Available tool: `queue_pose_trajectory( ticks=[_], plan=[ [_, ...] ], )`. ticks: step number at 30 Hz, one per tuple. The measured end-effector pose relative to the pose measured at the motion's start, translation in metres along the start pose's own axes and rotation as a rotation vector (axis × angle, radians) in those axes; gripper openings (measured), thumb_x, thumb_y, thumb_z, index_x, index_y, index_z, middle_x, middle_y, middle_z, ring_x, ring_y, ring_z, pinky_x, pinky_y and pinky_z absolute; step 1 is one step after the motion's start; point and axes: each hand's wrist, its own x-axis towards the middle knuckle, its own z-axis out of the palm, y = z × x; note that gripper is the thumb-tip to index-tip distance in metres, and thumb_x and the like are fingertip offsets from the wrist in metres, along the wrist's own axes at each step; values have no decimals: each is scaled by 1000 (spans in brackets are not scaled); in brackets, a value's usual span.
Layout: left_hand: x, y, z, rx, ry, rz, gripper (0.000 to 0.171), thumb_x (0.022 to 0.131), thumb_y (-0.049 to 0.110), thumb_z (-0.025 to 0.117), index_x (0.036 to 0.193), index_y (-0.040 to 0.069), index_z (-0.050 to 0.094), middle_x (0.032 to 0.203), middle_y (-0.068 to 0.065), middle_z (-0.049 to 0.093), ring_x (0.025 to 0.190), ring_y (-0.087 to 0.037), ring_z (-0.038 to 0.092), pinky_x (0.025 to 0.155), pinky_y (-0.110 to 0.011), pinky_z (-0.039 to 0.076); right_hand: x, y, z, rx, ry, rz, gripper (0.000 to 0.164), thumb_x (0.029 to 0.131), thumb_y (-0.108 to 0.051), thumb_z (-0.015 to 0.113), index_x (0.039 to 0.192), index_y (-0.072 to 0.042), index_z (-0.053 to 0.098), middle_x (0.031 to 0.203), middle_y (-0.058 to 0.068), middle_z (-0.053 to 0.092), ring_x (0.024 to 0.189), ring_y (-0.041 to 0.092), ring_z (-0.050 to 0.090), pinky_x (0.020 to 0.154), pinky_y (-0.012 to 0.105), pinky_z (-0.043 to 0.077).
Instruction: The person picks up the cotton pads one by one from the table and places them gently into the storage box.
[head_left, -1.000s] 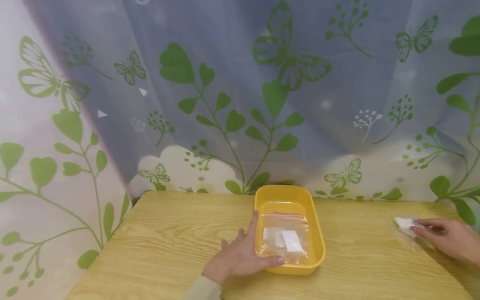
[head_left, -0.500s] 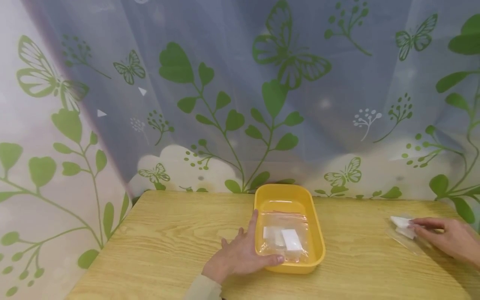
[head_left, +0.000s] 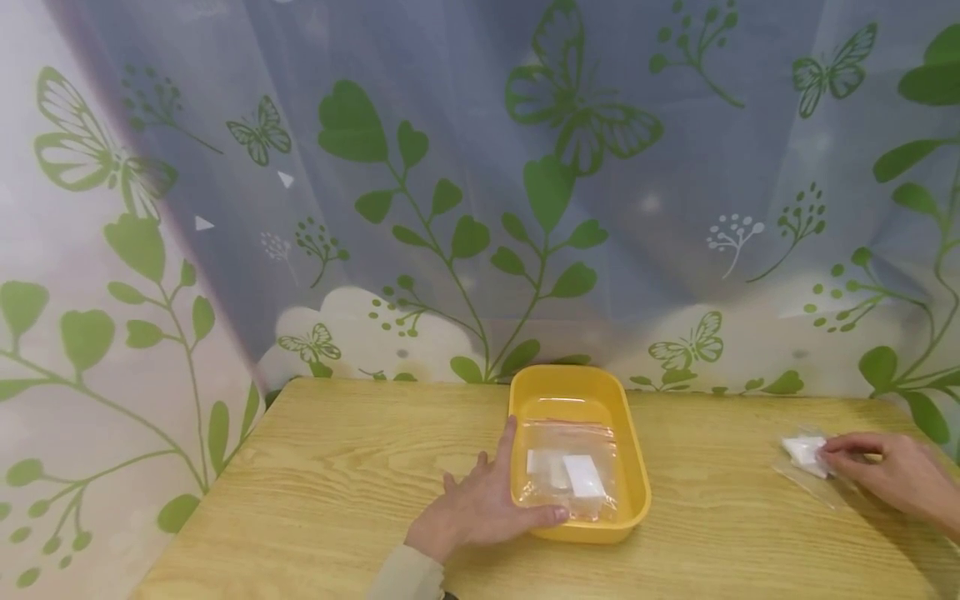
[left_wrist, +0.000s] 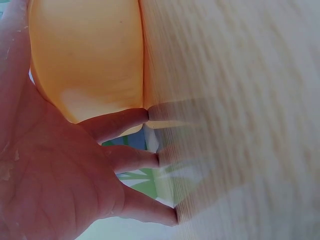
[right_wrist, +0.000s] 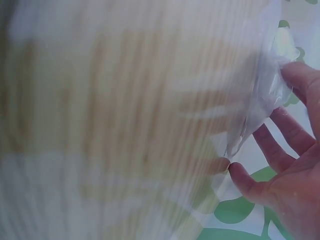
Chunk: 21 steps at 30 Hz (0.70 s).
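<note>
My left hand [head_left: 483,502] lies against the near left corner of a yellow plastic tray [head_left: 639,471], its thumb over the front rim. In the left wrist view its other fingers [left_wrist: 131,159] are spread and straight, tips on the table beside the tray wall [left_wrist: 92,55]. Inside the tray lies a clear zip bag [head_left: 558,440] with white pieces [head_left: 583,477] in it. At the right, my right hand [head_left: 896,473] pinches white folded material in a clear plastic bag [head_left: 806,455]; the right wrist view shows this bag [right_wrist: 270,87] between thumb and fingers.
All of this rests on a wood-grain table [head_left: 337,467]. Behind it hangs a curtain [head_left: 450,275] printed with green leaves and butterflies, meeting the table's back edge just behind the tray. Another printed cloth [head_left: 97,350] hangs at the left.
The right hand has shifted slightly left with its bag, and the white material now looks more bunched. The left hand and the tray stay where they were.
</note>
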Motion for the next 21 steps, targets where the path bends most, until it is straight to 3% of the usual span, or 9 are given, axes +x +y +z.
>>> queue_pose_trajectory(
  ticks=[7,11,14,17,18,21],
  plan=[
    [1,1,-1,4,0,-3,129,78,84,62,164,28,-16,152,-24,52,151,-49,32,108,-89,11,2,-1,2,8,28,-33,13,84,-21,85,90,-10,79,97,25,76,82,-28,39,61,12,42],
    [1,1,-1,-1,2,-3,129,78,84,63,164,27,-15,152,-24,52,151,-49,32,108,-88,11,3,-1,0,-15,10,-36,20,87,-23,82,95,-6,80,101,28,75,84,-26,39,62,31,53],
    [1,1,-1,-4,2,-2,129,78,84,63,164,27,-14,152,-23,52,151,-50,32,109,-88,11,2,-2,-1,-19,-12,-26,22,89,-23,80,99,-3,79,104,32,74,83,-7,60,68,53,55],
    [0,1,-1,-5,1,-2,129,78,83,63,164,26,-14,152,-24,51,151,-50,32,109,-88,10,2,-3,0,-29,-18,-9,21,89,-23,80,98,-4,79,105,31,74,83,-1,62,70,54,54],
    [0,1,-1,-6,2,-2,129,78,83,63,164,27,-14,152,-24,51,151,-49,32,109,-88,10,2,-4,0,-29,-18,-7,20,89,-23,80,97,-5,79,105,31,74,83,-5,61,69,48,55],
    [0,1,0,-7,5,-3,129,78,83,64,164,27,-14,152,-25,51,151,-49,32,109,-88,10,2,-4,0,-24,-18,8,15,87,-24,81,94,-10,79,104,28,75,83,-25,39,66,33,51]
  ],
)
